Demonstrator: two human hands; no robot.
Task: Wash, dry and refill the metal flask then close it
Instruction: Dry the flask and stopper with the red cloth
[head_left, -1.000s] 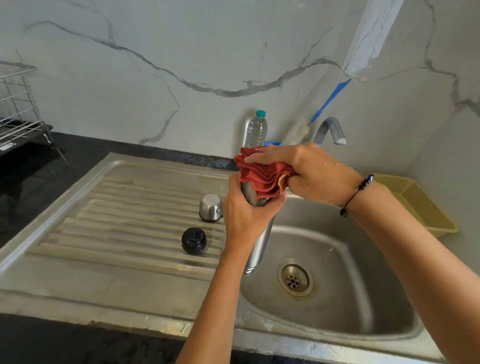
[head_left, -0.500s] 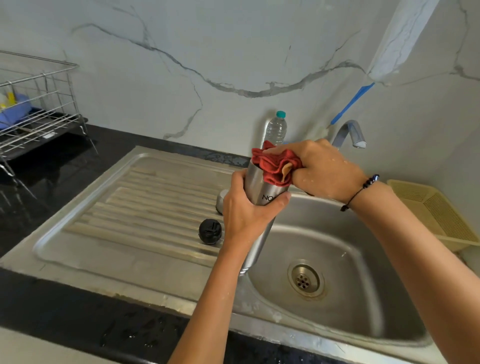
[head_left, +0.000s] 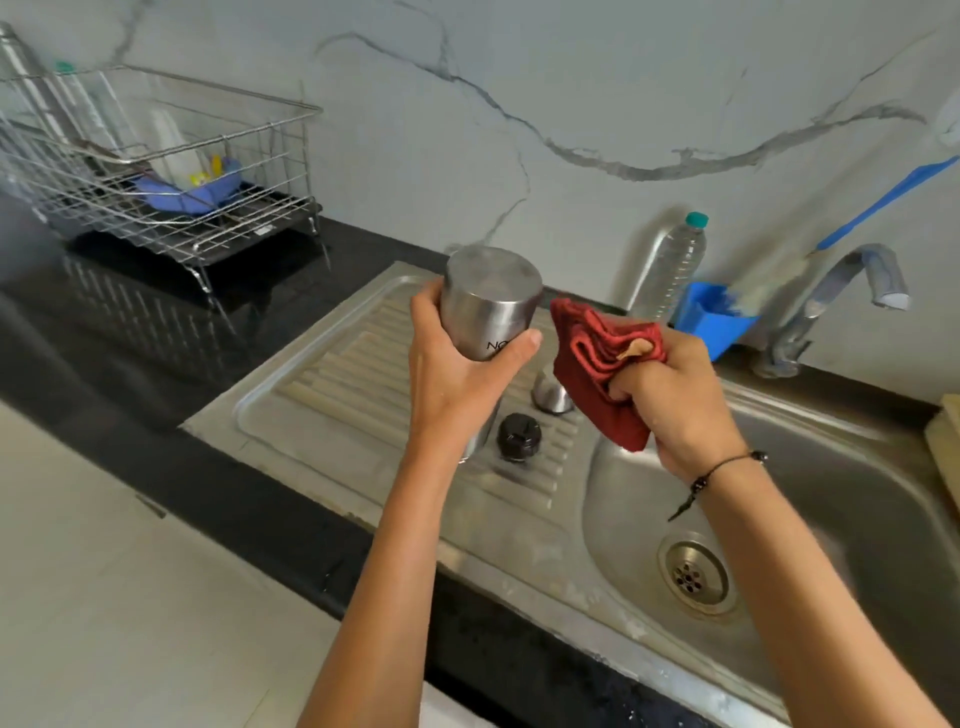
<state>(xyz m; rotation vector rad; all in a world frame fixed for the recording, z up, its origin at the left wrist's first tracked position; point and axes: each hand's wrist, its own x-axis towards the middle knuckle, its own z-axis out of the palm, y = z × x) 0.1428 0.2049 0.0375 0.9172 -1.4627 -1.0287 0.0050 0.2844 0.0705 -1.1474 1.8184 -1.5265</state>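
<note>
The metal flask (head_left: 485, 306) is upside down, its flat base facing up, above the ribbed drainboard (head_left: 332, 395). My left hand (head_left: 457, 374) grips it round the body. To its right my right hand (head_left: 675, 400) grips a bunched red cloth (head_left: 597, 364), which is a little apart from the flask. On the drainboard below lie the black stopper (head_left: 518, 439) and the steel cup lid (head_left: 551, 397), partly hidden behind the cloth. A clear plastic water bottle (head_left: 675, 270) with a green cap stands at the wall.
The sink basin (head_left: 857, 519) with its drain (head_left: 696, 571) lies at the right, under a curved tap (head_left: 831, 301). A blue holder (head_left: 711, 317) sits by the bottle. A wire dish rack (head_left: 156, 171) stands on the black counter at the left. A yellow basket edge (head_left: 945, 441) shows at the far right.
My right hand has pulled the red cloth off the flask's base and away to the right. The flask has shifted left, over the drainboard, and the view has swung left.
</note>
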